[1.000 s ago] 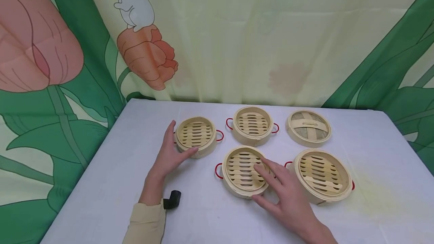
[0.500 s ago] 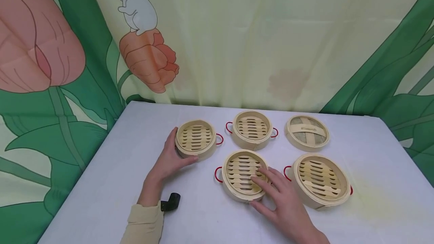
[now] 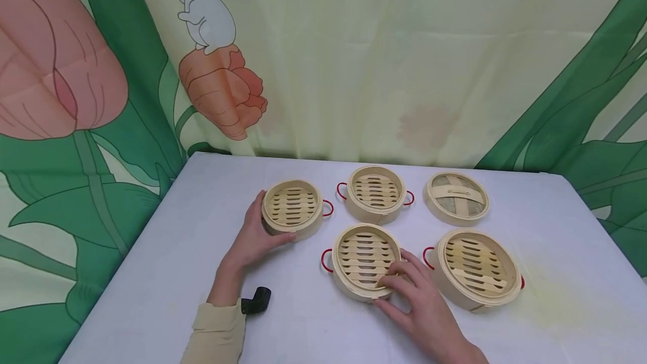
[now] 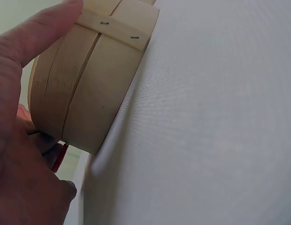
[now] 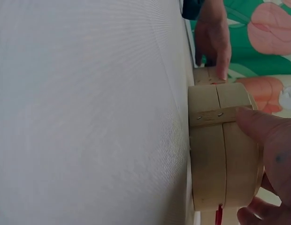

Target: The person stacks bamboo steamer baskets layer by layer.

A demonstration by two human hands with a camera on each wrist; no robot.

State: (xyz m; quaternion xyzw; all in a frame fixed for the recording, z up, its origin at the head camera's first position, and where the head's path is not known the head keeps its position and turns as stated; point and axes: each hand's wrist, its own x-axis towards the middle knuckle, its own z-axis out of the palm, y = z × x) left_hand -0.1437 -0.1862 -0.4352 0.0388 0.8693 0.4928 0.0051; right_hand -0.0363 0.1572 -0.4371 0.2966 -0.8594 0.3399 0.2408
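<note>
Near-centre steamer basket (image 3: 365, 261) on white table (image 3: 167, 274), right hand (image 3: 422, 302) curled round its near rim, thumb on side wall. Left hand (image 3: 253, 237) cups far-left steamer basket (image 3: 292, 208). Likely light, stiff, thin bamboo; grip by wall, not slats.

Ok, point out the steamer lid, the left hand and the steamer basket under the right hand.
steamer lid (image 3: 457, 198), head view, on its crossed top strips.
left hand (image 3: 251, 240), head view, back of the hand.
steamer basket (image 3: 361, 251), head view, slatted floor.
</note>
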